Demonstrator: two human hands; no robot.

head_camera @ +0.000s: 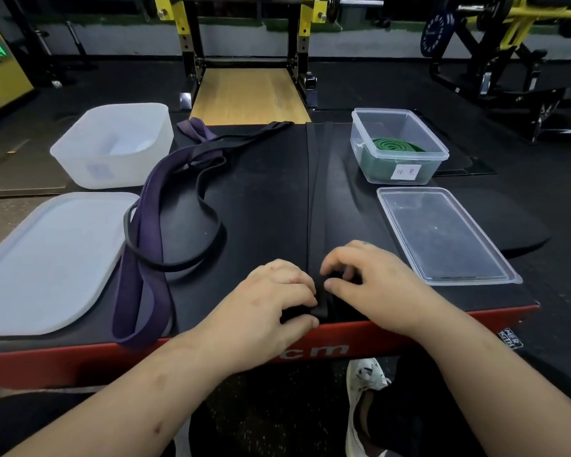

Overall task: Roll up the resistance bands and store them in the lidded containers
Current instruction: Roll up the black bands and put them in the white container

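A wide black band (317, 192) lies stretched straight down the middle of the black platform (267, 179). At its near end, by the platform's front edge, my left hand (274, 298) and my right hand (366, 275) both pinch the band with curled fingers where it is folded over into a small roll. A purple band (145, 232) and a thin black band (208, 206) lie tangled to the left. A rolled green band (393, 147) sits inside the clear container (399, 166) at the back right.
The clear lid (442, 235) lies flat in front of the clear container. A frosted white container (112, 146) stands at the back left, its white lid (47, 258) in front of it. The platform's red front edge (80, 361) is near my knees. Gym racks stand behind.
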